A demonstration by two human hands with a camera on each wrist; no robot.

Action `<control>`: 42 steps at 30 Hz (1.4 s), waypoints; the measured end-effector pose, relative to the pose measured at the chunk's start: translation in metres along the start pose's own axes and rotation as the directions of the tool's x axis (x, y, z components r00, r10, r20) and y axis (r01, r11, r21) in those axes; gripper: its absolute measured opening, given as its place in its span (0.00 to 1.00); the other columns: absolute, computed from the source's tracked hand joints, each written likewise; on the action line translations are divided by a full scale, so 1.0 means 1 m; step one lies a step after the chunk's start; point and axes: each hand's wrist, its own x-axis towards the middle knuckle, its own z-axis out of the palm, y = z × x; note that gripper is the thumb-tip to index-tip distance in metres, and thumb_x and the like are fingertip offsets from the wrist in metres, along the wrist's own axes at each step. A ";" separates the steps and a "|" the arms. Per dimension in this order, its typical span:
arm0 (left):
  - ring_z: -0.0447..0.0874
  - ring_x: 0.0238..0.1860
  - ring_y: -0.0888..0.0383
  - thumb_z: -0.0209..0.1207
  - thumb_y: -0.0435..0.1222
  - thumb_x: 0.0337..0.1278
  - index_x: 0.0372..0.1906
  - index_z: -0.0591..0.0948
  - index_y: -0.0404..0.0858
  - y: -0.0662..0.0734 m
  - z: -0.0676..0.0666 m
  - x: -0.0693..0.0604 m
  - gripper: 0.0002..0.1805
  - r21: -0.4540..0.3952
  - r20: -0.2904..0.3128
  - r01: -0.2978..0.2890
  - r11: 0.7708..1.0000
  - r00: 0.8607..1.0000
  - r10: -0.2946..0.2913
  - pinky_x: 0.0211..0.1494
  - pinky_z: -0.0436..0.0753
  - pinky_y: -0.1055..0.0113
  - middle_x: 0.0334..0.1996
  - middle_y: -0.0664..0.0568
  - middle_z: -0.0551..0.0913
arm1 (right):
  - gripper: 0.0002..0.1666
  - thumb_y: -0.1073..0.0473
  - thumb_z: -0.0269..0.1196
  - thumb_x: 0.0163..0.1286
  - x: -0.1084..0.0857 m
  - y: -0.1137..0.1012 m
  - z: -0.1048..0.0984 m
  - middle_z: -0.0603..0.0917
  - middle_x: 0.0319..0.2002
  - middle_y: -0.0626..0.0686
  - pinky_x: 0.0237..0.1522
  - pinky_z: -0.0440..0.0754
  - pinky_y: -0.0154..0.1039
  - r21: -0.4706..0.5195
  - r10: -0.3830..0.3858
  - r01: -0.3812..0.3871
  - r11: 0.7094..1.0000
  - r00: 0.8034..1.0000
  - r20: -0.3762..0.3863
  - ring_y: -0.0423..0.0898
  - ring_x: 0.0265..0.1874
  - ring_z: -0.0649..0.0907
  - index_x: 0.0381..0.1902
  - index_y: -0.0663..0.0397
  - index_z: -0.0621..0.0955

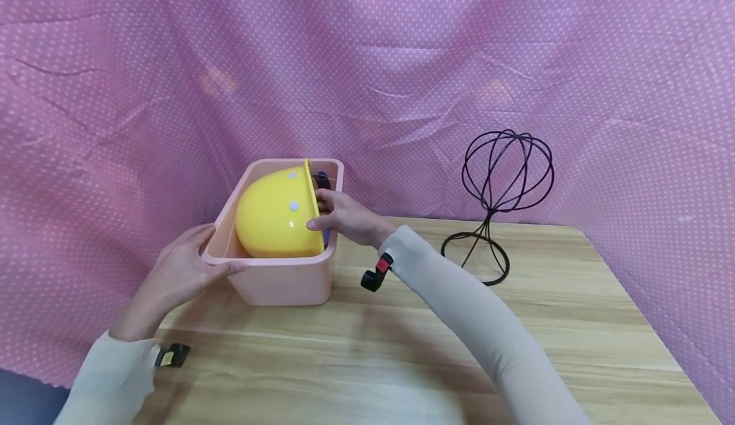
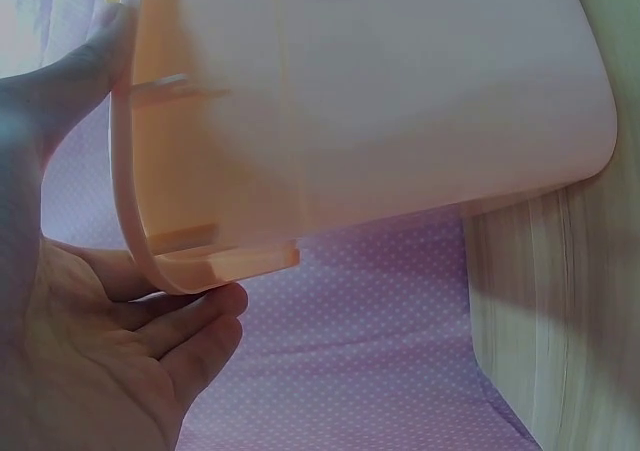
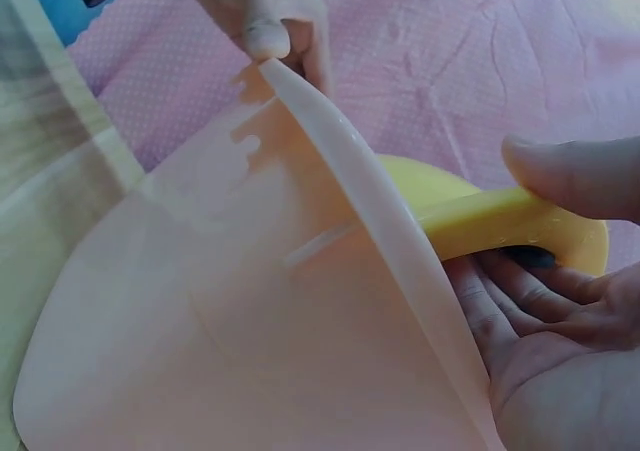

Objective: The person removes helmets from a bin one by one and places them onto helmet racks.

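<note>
A glossy yellow helmet (image 1: 270, 217) with pale dots lies on its side in a pink plastic bin (image 1: 281, 281), its rim facing right. My right hand (image 1: 347, 214) pinches that rim, thumb on the outer shell and fingers inside the opening. Dark and blue parts show at the opening, partly hidden by the hand. At the bin's near left corner, my left hand (image 1: 178, 275) holds the edge, with the thumb over the front and the fingers along the left side. In the left wrist view, curled fingers (image 2: 205, 336) sit under the bin's lip.
A black wire stand (image 1: 489, 214) with a round cage top stands on the wooden table (image 1: 551, 323), right of the bin. Behind and at both sides hangs a pink dotted cloth (image 1: 402, 93). My right forearm crosses the table in front of the stand.
</note>
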 end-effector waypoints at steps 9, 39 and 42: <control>0.66 0.70 0.25 0.70 0.63 0.48 0.71 0.66 0.22 0.000 -0.001 0.000 0.59 0.008 0.004 0.001 1.000 1.000 -0.001 0.68 0.67 0.29 0.71 0.26 0.67 | 0.39 0.70 0.62 0.69 -0.006 0.002 0.002 0.76 0.68 0.59 0.71 0.76 0.48 0.094 -0.061 0.060 0.994 0.998 0.004 0.53 0.68 0.78 0.75 0.57 0.61; 0.64 0.71 0.24 0.69 0.65 0.47 0.72 0.65 0.22 0.003 -0.003 -0.001 0.61 0.029 0.039 0.030 0.999 0.999 -0.031 0.69 0.65 0.28 0.72 0.26 0.66 | 0.36 0.73 0.55 0.73 -0.029 -0.006 0.006 0.72 0.72 0.64 0.68 0.79 0.44 0.325 -0.236 0.253 0.911 0.967 -0.094 0.54 0.69 0.78 0.76 0.59 0.62; 0.64 0.70 0.24 0.70 0.65 0.47 0.71 0.66 0.21 0.003 -0.003 -0.001 0.61 0.027 0.039 0.024 0.999 0.999 -0.026 0.69 0.66 0.27 0.71 0.26 0.66 | 0.36 0.73 0.55 0.73 -0.031 -0.010 0.007 0.71 0.72 0.63 0.70 0.77 0.44 0.363 -0.234 0.260 0.895 0.965 -0.116 0.55 0.71 0.75 0.77 0.58 0.61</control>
